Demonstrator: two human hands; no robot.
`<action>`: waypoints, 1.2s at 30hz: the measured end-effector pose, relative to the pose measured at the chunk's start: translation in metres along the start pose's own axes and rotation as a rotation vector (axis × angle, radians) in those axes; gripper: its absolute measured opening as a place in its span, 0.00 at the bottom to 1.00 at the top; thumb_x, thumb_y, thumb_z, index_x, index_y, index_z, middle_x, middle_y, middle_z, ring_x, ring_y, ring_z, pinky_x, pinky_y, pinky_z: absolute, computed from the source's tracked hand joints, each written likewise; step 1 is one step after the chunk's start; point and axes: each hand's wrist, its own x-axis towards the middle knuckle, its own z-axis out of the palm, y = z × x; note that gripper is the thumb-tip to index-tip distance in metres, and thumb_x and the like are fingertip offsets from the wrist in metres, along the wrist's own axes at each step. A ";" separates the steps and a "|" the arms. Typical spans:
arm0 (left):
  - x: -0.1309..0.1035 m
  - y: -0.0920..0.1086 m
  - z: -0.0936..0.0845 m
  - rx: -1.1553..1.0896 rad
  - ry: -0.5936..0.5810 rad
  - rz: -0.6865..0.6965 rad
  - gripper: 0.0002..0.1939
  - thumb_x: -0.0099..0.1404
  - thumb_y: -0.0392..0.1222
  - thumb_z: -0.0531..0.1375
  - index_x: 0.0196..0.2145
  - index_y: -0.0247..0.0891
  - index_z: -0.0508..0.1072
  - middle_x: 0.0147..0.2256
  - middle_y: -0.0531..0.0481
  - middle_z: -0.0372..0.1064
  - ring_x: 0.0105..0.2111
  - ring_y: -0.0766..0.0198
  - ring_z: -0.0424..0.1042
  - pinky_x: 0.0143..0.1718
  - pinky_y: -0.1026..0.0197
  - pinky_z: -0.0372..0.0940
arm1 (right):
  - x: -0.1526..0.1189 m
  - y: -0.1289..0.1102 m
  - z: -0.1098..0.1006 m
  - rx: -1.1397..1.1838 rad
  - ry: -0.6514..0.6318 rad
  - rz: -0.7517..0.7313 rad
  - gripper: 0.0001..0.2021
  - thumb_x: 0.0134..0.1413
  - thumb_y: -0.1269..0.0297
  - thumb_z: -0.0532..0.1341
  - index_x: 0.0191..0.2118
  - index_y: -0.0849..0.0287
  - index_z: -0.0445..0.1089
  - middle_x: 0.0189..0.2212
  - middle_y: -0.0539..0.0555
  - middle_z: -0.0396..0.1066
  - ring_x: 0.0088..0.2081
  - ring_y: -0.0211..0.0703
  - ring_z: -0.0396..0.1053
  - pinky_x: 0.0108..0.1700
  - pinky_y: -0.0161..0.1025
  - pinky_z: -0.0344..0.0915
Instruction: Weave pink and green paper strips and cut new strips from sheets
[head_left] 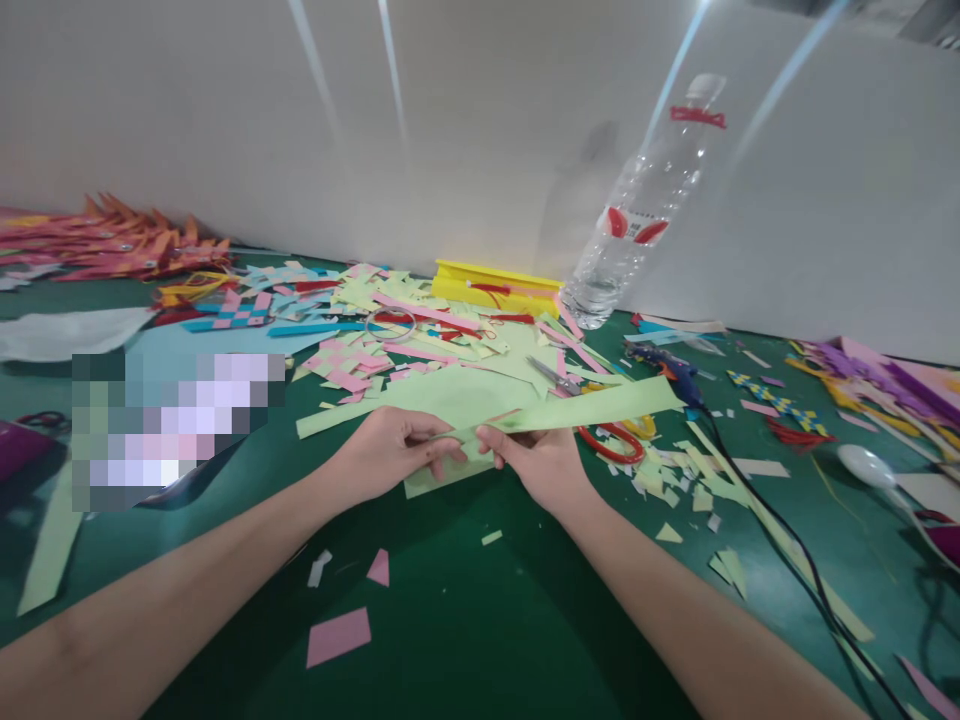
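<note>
Between my two hands is a light green paper strip [600, 405], its long end reaching out to the right past my fingers. My left hand [394, 450] pinches the strip at its left part, thumb against fingers. Close beside it, my right hand [536, 460] grips the same strip between thumb and fingers. Under and behind the hands lie more light green paper pieces [450, 395]. Scissors with red handles [611, 443] rest on the table just right of my right hand, partly covered by the strip.
A clear plastic bottle [637, 215] stands near the wall. Right of my hands lie a glue gun [667, 372] with a black cord and a white spoon [870, 465]. Paper scraps [356, 365] cover the green table [465, 640]. Orange folded paper pieces [120, 245] are piled at the far left.
</note>
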 end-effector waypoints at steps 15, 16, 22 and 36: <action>-0.001 0.001 -0.002 0.004 -0.023 0.082 0.14 0.65 0.47 0.57 0.32 0.38 0.79 0.26 0.51 0.77 0.23 0.66 0.75 0.22 0.69 0.60 | 0.001 -0.002 0.000 0.000 -0.014 -0.006 0.11 0.47 0.55 0.67 0.25 0.58 0.72 0.21 0.49 0.72 0.20 0.34 0.64 0.24 0.34 0.64; -0.001 0.001 -0.002 -0.006 -0.029 0.085 0.14 0.65 0.47 0.57 0.32 0.38 0.79 0.27 0.51 0.78 0.23 0.66 0.75 0.23 0.69 0.61 | 0.001 -0.002 0.000 0.001 -0.018 -0.009 0.11 0.47 0.55 0.67 0.25 0.58 0.72 0.21 0.49 0.72 0.20 0.34 0.64 0.24 0.34 0.64; -0.002 0.002 -0.003 -0.011 -0.027 0.083 0.14 0.65 0.47 0.57 0.31 0.37 0.79 0.28 0.51 0.77 0.24 0.66 0.75 0.24 0.70 0.62 | 0.001 -0.002 0.000 0.021 -0.033 -0.007 0.12 0.49 0.54 0.65 0.25 0.58 0.73 0.20 0.50 0.72 0.20 0.34 0.63 0.24 0.34 0.62; 0.000 0.002 -0.005 -0.002 0.014 0.024 0.13 0.64 0.47 0.58 0.30 0.38 0.78 0.21 0.54 0.74 0.21 0.68 0.72 0.22 0.70 0.61 | 0.004 0.001 -0.001 0.161 0.128 0.074 0.16 0.45 0.53 0.67 0.18 0.60 0.71 0.15 0.48 0.66 0.18 0.31 0.58 0.24 0.34 0.56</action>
